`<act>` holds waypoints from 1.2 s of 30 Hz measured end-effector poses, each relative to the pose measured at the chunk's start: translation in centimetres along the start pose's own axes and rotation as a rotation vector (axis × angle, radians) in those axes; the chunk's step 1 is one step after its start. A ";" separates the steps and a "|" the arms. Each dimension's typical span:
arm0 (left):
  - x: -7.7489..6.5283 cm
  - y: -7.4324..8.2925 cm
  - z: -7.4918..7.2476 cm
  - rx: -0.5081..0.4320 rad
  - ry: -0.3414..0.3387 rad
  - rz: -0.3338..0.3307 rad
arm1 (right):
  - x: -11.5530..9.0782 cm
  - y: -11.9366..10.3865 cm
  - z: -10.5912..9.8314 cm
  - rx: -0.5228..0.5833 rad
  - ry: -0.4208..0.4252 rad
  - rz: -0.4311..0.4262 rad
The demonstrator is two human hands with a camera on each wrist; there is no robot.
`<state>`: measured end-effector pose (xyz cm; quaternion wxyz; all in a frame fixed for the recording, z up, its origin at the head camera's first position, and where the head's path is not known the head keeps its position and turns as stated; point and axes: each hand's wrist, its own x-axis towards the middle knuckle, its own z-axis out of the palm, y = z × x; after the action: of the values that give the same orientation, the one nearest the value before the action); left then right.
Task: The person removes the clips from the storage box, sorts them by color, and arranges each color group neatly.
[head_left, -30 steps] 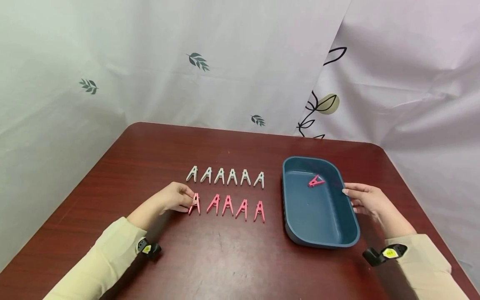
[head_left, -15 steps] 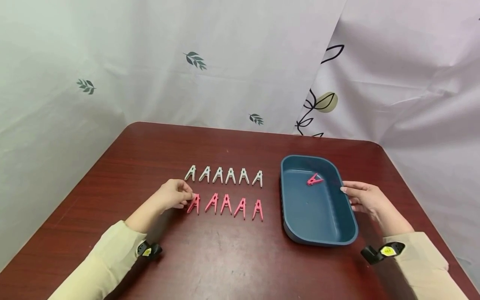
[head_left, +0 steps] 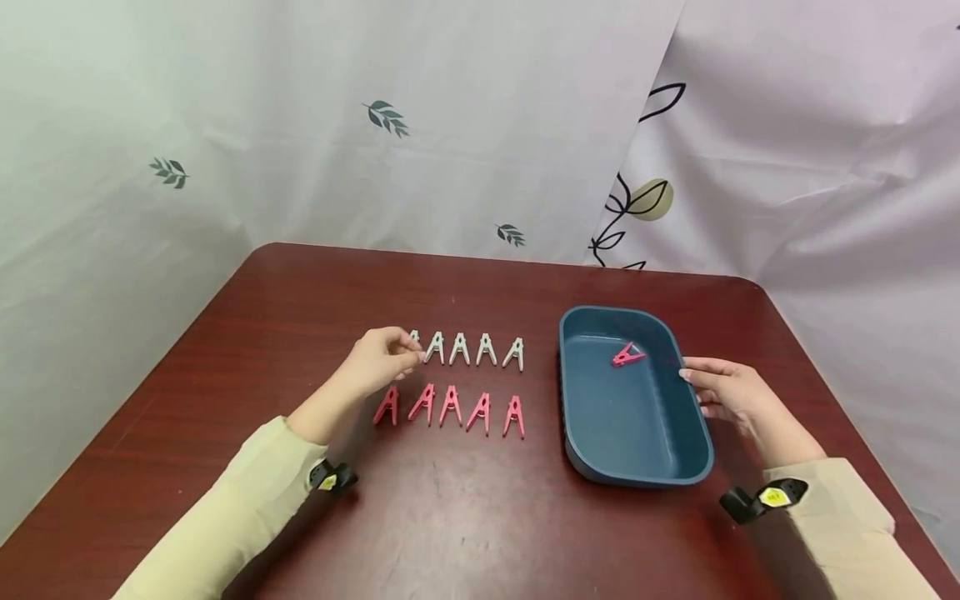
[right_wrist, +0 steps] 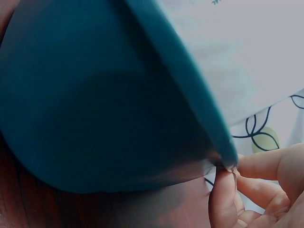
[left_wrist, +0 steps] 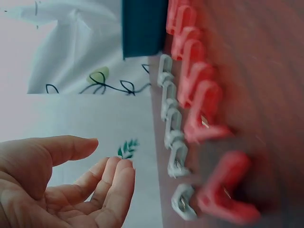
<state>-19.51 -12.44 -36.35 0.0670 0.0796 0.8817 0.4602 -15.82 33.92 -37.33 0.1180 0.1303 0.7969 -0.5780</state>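
Note:
My left hand (head_left: 387, 357) hovers over the left end of a row of white spring clips (head_left: 460, 348), covering that end of the row. Nothing shows between its thumb and fingers (left_wrist: 121, 187), which stand apart in the left wrist view. Nearer me, a row of pink spring clips (head_left: 451, 406) lies on the table below the hand. At the right, my right hand (head_left: 729, 390) pinches the right rim of a blue plastic basin (right_wrist: 187, 80) between thumb and fingers. One pink clip (head_left: 627, 355) lies inside the basin towards its far end.
Everything rests on a dark red-brown wooden table (head_left: 450, 525). A pale curtain (head_left: 450, 125) with leaf prints hangs behind it and along both sides. Black camera mounts sit on both wrists.
My left hand has left the leftmost pink clip, which stays in its row, and moved up and right over the white clips. The right hand keeps its hold on the basin.

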 end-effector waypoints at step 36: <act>6.2 12.2 9.4 -0.008 -0.137 0.175 | 0.4 -0.1 0.2 -0.019 0.011 0.009</act>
<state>-22.81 3.20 -31.90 0.0869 0.1871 0.8630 0.4613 -16.18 33.77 -37.44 0.1175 0.1361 0.8022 -0.5693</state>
